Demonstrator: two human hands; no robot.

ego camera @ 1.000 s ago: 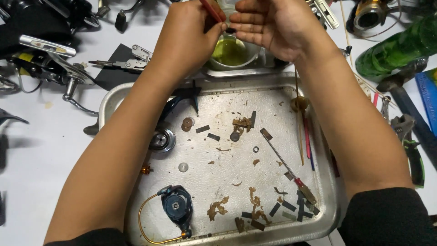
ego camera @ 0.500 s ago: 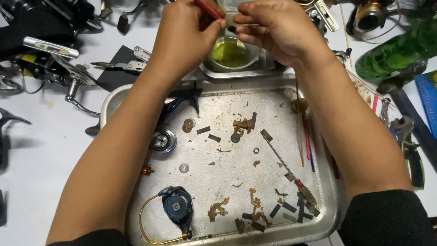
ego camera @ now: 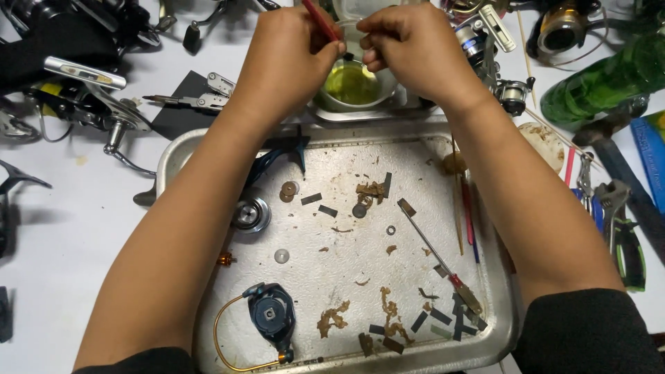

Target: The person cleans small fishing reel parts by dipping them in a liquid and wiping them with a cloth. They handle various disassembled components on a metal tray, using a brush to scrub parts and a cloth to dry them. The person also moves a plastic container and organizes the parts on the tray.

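My left hand (ego camera: 287, 59) grips a thin red-handled tool (ego camera: 316, 17) whose tip points down between my hands. My right hand (ego camera: 415, 48) pinches a small part that I cannot make out, right against that tip. Both hands hover over a small bowl of yellow-green liquid (ego camera: 351, 84) beyond the far rim of a dirty metal tray (ego camera: 332, 277). On the tray lie a blue reel part with a gold wire bail (ego camera: 270, 315), a round silver spool (ego camera: 251, 213), small washers (ego camera: 287, 190), a small screwdriver (ego camera: 436, 253) and several dark strips and brown grease clumps.
Dismantled fishing reels (ego camera: 76, 76) crowd the far left, with folding pliers (ego camera: 187, 100) beside them. More reels (ego camera: 554, 28) sit at the far right. A green glass bottle (ego camera: 603, 79), a wrench (ego camera: 613, 208) and a hammer handle (ego camera: 627, 180) lie right of the tray.
Both hands have drawn closer together over the bowl. The right hand's fingers, spread before, now pinch at the tool tip.
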